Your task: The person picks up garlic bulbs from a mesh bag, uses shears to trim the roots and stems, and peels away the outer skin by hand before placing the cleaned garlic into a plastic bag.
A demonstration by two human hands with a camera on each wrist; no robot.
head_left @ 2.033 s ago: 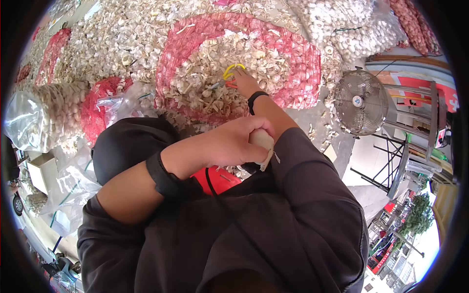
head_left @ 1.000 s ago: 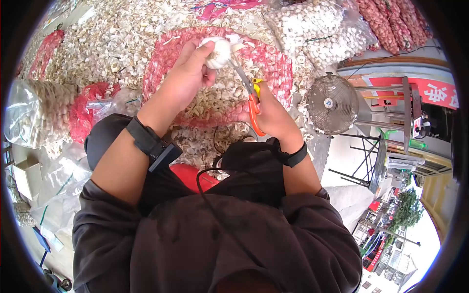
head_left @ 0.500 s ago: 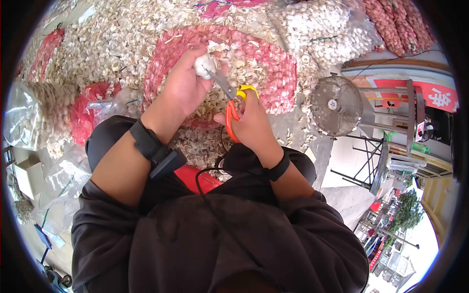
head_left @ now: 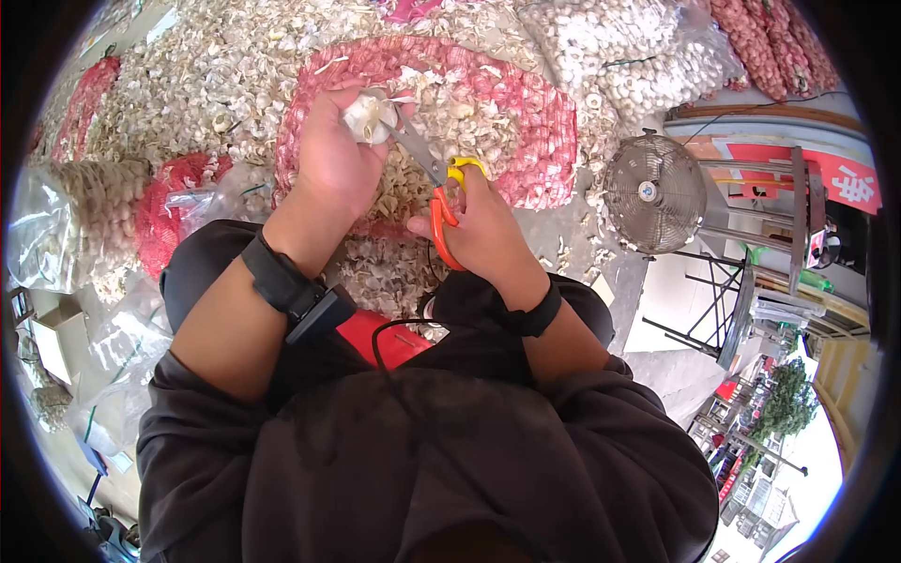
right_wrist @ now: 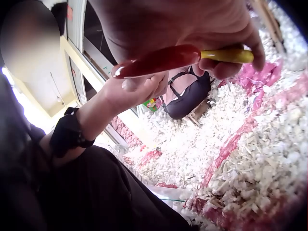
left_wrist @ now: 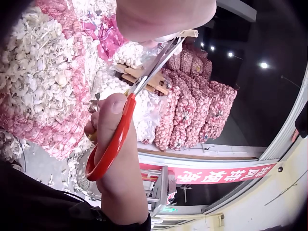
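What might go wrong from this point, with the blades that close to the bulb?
The scissors in the right hand have their blades close to the fingers of the left hand, so a slip could nick them.
The garlic bulb rests in that left hand's fingers alone; a tug on its stem might twist it loose, dropping it among the pale scraps.

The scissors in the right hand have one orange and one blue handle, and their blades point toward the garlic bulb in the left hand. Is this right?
Blue is wrong: the head view shows a yellow handle beside the orange handle. The rest stands: the scissors are in the right hand, blades pointing toward the garlic bulb in the left hand.
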